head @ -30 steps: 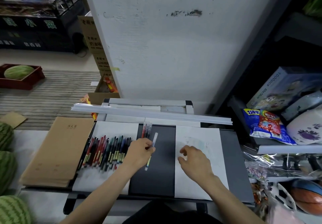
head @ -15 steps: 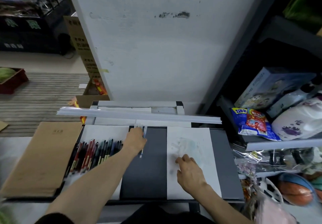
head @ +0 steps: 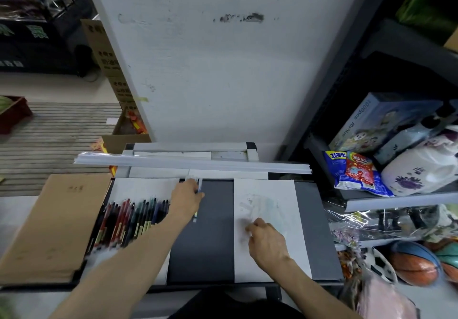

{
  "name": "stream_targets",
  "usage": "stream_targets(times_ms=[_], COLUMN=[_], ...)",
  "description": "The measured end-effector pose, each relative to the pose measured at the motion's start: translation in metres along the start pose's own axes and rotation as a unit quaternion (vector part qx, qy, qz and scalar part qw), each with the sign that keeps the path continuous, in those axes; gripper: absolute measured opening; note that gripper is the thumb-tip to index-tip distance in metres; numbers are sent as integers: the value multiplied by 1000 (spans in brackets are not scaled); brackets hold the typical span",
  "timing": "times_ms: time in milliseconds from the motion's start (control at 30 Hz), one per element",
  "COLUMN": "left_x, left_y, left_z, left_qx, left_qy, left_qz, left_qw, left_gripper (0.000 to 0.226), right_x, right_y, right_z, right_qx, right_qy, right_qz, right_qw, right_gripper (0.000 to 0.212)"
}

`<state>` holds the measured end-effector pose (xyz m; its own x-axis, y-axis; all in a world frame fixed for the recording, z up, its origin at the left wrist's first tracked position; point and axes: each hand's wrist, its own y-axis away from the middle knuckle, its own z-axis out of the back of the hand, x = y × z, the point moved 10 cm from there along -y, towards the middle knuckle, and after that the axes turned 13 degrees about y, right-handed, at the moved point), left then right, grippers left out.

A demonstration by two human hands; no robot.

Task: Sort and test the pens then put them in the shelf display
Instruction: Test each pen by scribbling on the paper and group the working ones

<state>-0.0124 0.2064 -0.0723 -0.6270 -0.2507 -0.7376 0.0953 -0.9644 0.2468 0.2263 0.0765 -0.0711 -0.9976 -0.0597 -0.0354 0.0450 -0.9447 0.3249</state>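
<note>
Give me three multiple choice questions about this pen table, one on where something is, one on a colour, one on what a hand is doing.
1. Where does the row of pens lie? A on the floor; B on the left white sheet; C in a drawer.
2. What colour are the notebooks? A green; B pink; C brown.
3. What is the left hand doing? A gripping a pen; B lying flat on the notebooks; C waving in the air.
Answers: B, the pens rest on white paper; C, the covers are brown; A, its fingers curl round a pen.
</note>
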Motion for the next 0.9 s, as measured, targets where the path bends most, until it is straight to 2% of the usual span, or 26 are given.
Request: stream_targets(times_ms=[133, 300, 433, 600, 767, 900], left_x=[4, 37, 64, 71, 64, 59], left_y=[13, 39, 55, 70, 74, 75], left_z=[26, 56, 61, 53, 47, 44], left_qx=[-45, -60, -34, 3, 10, 12], left_qy=[17, -6, -92, -172, -214, -221], left_qz=[-8, 22, 42, 75, 79, 95], left_qw=[999, 998, 994, 982, 974, 971], left_gripper=[3, 7, 16, 44, 47, 33], right_x=[-2, -3, -5, -3, -2, -1], right_y=[-5, -12, -17, -21, -21, -20], right_z=[1, 0, -2, 1, -1, 0], right_qx=[10, 19, 25, 41, 54, 66], right_qy=[15, 35, 7, -25, -123, -286], right_qz=[-18, -29, -34, -37, -44, -63], right_qw=[1000, 999, 999, 998, 990, 954], right_gripper=[38, 34, 35, 27, 22, 19])
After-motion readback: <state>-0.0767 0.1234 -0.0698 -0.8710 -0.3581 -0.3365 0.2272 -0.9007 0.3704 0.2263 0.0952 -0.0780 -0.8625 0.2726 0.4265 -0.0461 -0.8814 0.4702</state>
